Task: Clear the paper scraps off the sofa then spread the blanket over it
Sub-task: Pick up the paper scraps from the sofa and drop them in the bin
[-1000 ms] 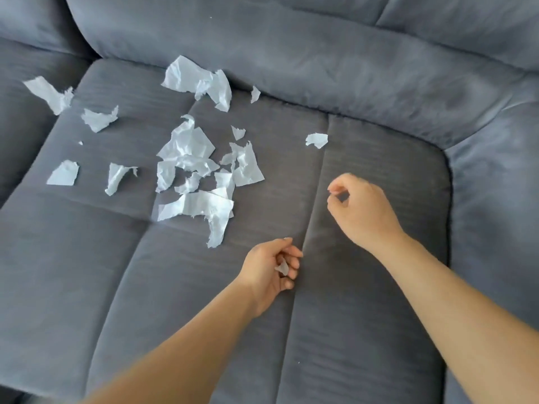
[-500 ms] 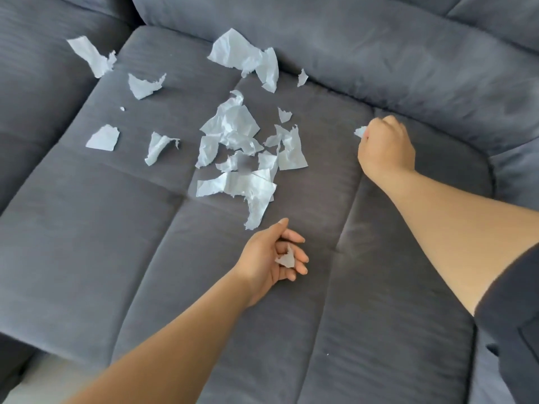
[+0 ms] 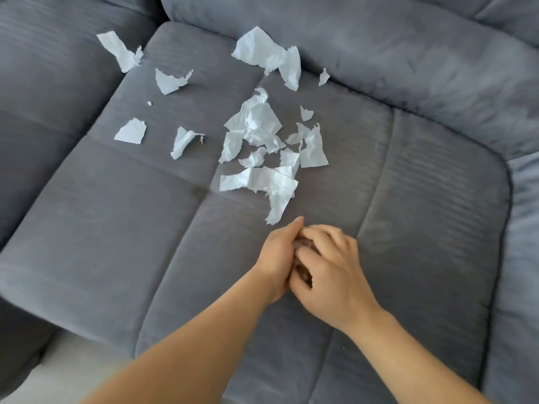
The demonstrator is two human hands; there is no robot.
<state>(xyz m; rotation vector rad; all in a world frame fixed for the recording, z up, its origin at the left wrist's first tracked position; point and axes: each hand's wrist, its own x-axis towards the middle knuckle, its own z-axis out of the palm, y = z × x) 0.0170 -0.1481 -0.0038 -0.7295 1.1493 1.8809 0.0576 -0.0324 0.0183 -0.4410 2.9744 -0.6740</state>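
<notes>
Several torn white paper scraps lie on the grey sofa seat (image 3: 116,228). The main cluster (image 3: 259,126) is mid-seat, and its long strip (image 3: 262,180) ends just beyond my fingertips. A big scrap (image 3: 262,53) rests by the backrest. My left hand (image 3: 277,258) and my right hand (image 3: 332,275) are pressed together over the seat's front middle. The right fingers are tucked into the left palm, and a sliver of grey-white scrap (image 3: 300,244) shows between them. No blanket is in view.
Other loose scraps lie to the left (image 3: 122,53), (image 3: 169,81), (image 3: 131,132), (image 3: 182,141), and a tiny one (image 3: 323,77) sits by the backrest (image 3: 408,68). A second seat cushion (image 3: 43,83) adjoins on the left. Pale floor (image 3: 58,368) shows at bottom left.
My right hand has come back from the right side of the seat to my left hand. The lone scrap that lay there is gone from the cushion. The view has shifted slightly.
</notes>
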